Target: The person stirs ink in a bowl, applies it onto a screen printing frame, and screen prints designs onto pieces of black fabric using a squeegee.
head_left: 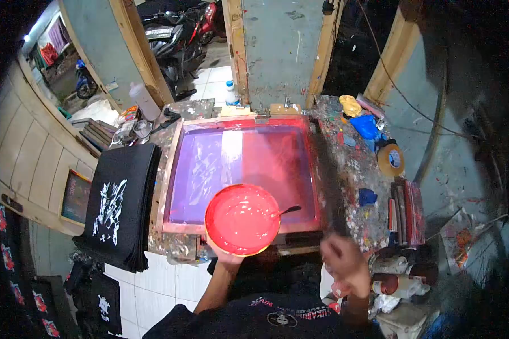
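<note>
My left hand [227, 258] supports a round tub of glossy pink-red ink [242, 223] from below; most of its fingers are hidden under the tub. A dark-handled spoon [290, 209] rests in the ink, its handle over the right rim. Behind the tub lies a wooden-framed printing screen [201, 164], purple mesh on the left, a pale strip in the middle and red ink on the right. My right hand [345, 265] hovers in the air right of the tub, near the screen's front right corner. Its fingers look curled but are smeared by motion.
A stack of black printed fabric [121, 206] stands left of the screen. On the ink-spattered bench [350, 169] at right are a tape roll [391, 160] and a blue cloth-like item [365, 126]. A blue-capped bottle [231, 94] stands behind the screen, with a motorcycle [178, 39] beyond the doorway.
</note>
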`<state>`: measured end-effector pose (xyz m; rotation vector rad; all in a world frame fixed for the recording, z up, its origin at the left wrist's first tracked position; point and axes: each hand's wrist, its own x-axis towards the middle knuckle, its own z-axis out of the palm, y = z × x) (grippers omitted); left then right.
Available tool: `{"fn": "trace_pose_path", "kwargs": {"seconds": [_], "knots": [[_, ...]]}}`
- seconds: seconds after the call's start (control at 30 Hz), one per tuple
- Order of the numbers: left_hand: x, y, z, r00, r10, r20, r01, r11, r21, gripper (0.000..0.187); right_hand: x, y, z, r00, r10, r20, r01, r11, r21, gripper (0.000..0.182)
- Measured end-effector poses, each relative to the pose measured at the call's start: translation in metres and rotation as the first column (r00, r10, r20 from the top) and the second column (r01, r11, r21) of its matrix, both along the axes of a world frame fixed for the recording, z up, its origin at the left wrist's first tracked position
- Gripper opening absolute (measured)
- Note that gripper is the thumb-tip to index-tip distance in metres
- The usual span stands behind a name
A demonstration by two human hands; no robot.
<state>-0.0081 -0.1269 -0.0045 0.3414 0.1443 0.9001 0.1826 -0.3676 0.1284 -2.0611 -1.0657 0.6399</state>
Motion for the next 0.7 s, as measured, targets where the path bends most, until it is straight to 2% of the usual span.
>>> {"fn": "trace_pose_path", "kwargs": {"seconds": [0.03, 0.1, 0.17, 0.2, 0.27, 0.37, 0.47, 0.57, 0.6, 0.7], "knots": [[-0.004, -0.004, 0.004, 1.0, -0.021, -0.02, 0.02, 0.999, -0.025, 0.077, -0.008, 0.033, 0.027, 0.967, -0.136, 0.215, 0.089, 0.972, 0.216, 0.028], [0.0, -0.004, 0.02, 0.996, -0.065, -0.062, 0.062, 0.996, -0.057, 0.08, -0.005, 0.083, 0.049, 0.913, -0.159, 0.377, 0.052, 0.959, 0.279, 0.033], [0.004, 0.004, 0.025, 0.999, -0.045, -0.02, 0.044, 0.998, -0.036, 0.072, 0.007, 0.113, 0.047, 0.904, 0.05, 0.425, -0.05, 0.999, -0.012, 0.032], [0.005, 0.006, 0.031, 0.999, -0.041, -0.008, 0.04, 0.998, -0.045, 0.069, 0.008, 0.124, 0.047, 0.879, 0.148, 0.454, -0.124, 0.989, -0.083, 0.033], [0.009, 0.012, 0.045, 1.0, -0.017, 0.001, 0.017, 0.993, -0.114, 0.065, 0.01, 0.144, 0.05, 0.797, 0.348, 0.493, -0.265, 0.936, -0.232, 0.035], [0.014, 0.023, 0.057, 0.999, 0.047, -0.013, -0.048, 0.998, -0.042, 0.064, -0.007, 0.175, 0.076, 0.658, 0.56, 0.503, -0.347, 0.819, -0.458, 0.035], [0.025, 0.046, 0.053, 0.995, 0.093, -0.03, -0.095, 0.994, -0.057, 0.063, -0.003, 0.203, 0.091, 0.502, 0.632, 0.59, -0.429, 0.775, -0.464, 0.034], [0.034, 0.072, 0.056, 0.99, 0.137, 0.013, -0.137, 0.99, -0.028, 0.062, 0.008, 0.229, 0.128, 0.388, 0.622, 0.68, -0.391, 0.779, -0.49, 0.032], [0.037, 0.081, 0.057, 0.989, 0.148, 0.005, -0.148, 0.989, -0.021, 0.061, 0.009, 0.235, 0.142, 0.367, 0.618, 0.695, -0.389, 0.781, -0.489, 0.028], [0.052, 0.109, 0.064, 0.987, 0.163, 0.008, -0.163, 0.987, -0.002, 0.06, 0.027, 0.26, 0.137, 0.349, 0.555, 0.755, -0.368, 0.822, -0.435, 0.024]]}}
